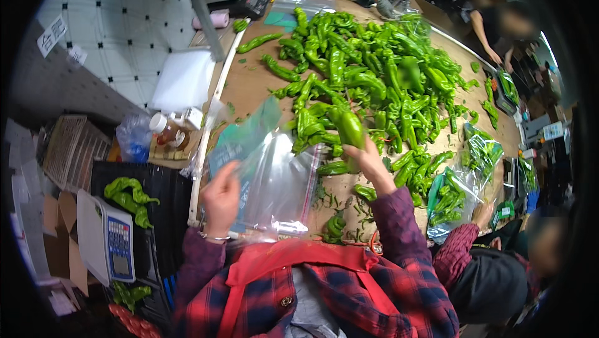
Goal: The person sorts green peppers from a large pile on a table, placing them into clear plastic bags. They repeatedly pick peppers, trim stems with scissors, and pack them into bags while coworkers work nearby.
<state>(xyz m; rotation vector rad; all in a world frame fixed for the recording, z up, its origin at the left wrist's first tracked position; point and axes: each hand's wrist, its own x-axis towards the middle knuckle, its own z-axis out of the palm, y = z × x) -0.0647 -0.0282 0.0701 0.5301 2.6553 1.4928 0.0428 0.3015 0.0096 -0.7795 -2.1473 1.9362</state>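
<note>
In my left hand [222, 200], at the left side of the table, is the edge of a raised, blurred plastic bag with green print [257, 125]. My right hand [367, 162] grips a green pepper [348, 127] at the near edge of the pile. A large heap of long green peppers [369, 66] covers the wooden table [252, 66]. Flat clear plastic bags [281, 179] lie between my hands, close to my body. Small pepper scraps and stems lie near my right wrist.
At left stand a digital scale [105, 240], a bottle [173, 134] and peppers on a black crate [128, 197]. Filled pepper bags [449, 197] lie at right beside a co-worker's hand [482, 214]. A gloved co-worker's hand [386, 8] is at the far edge. A metal post [206, 24] stands at the table's left corner.
</note>
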